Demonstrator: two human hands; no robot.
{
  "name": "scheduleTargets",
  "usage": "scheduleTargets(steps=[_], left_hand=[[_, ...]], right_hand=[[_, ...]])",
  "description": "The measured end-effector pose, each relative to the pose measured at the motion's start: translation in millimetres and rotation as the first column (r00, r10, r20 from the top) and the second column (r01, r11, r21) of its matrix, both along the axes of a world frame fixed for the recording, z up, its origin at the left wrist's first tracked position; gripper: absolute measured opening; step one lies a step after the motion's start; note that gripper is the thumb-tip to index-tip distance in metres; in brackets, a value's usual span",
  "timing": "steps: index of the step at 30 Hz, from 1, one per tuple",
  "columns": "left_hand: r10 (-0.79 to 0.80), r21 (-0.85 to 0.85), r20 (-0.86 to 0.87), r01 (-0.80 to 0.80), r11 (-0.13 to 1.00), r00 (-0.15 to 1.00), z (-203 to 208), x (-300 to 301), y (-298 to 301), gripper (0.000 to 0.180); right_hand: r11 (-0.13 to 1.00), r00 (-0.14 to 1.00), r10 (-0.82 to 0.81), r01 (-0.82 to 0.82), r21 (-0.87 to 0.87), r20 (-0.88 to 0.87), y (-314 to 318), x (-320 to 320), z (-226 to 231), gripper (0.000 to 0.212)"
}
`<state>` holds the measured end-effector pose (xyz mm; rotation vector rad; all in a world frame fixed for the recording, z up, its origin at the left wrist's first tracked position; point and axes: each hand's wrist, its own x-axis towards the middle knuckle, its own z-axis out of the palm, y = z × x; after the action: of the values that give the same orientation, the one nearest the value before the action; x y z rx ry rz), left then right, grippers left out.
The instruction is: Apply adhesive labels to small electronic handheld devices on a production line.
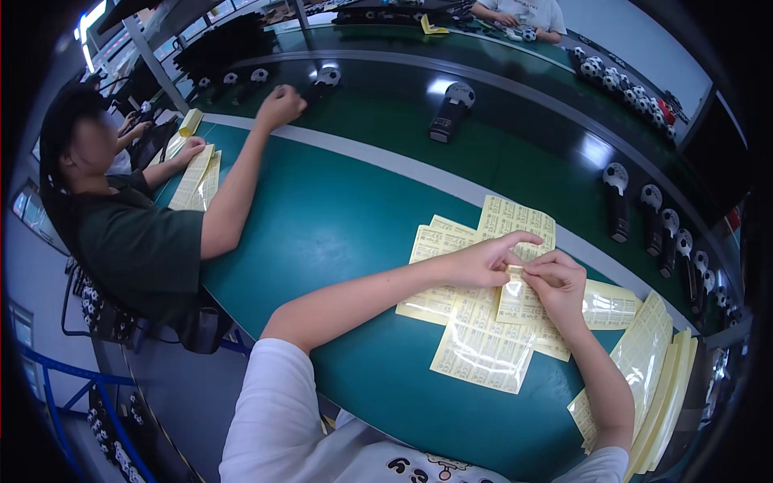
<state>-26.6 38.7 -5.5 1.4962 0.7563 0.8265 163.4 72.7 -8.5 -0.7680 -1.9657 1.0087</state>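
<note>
Yellowish sheets of printed labels (487, 354) overlap in a loose pile on the green table in front of me. Above the pile, both hands meet at the top edge of a smaller label sheet (519, 308). My left hand (481, 264) has its index finger stretched out to the right, while its thumb and curled fingers hold the sheet's upper left corner. With thumb and forefinger pinched, my right hand (560, 283) grips the same edge further right. Whether a single label is between those fingertips is too small to make out.
More label sheets (644, 346) are stacked at the right. Beyond the table's pale edge, a dark green belt (531, 153) carries black-handled items with football-patterned heads (460, 97). A co-worker (129, 217) sits at the left, one arm reaching over the belt. Another person (527, 16) works across it.
</note>
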Motion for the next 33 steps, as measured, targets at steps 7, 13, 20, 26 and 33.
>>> scheduleTargets(steps=[7, 13, 20, 26, 33], left_hand=[[0.032, -0.031, 0.029, -0.032, 0.999, 0.999, 2, -5, 3, 0.062], [0.103, -0.097, 0.073, -0.096, 0.991, 0.992, 3, 1, 0, 0.046], [0.133, 0.019, 0.002, -0.133, 0.991, 0.991, -4, 2, 5, 0.021], [0.320, 0.405, 0.001, -0.293, 0.866, 0.947, 28, -15, 3, 0.018], [0.619, 0.914, -0.281, 0.007, 0.406, 0.733, 25, -28, -23, 0.021]], right_hand=[[0.996, 0.996, 0.068, -0.071, -0.052, -0.052, 8, 0, 0, 0.009], [0.983, 0.954, 0.170, -0.183, -0.033, -0.246, 14, 6, -8, 0.010], [0.996, 0.988, 0.047, -0.036, 0.077, -0.149, 37, 26, 50, 0.043], [0.980, 0.939, 0.069, -0.127, 0.153, 0.336, 30, 65, 91, 0.078], [0.827, 0.911, -0.141, -0.107, 0.552, 0.387, 10, 65, 32, 0.067]])
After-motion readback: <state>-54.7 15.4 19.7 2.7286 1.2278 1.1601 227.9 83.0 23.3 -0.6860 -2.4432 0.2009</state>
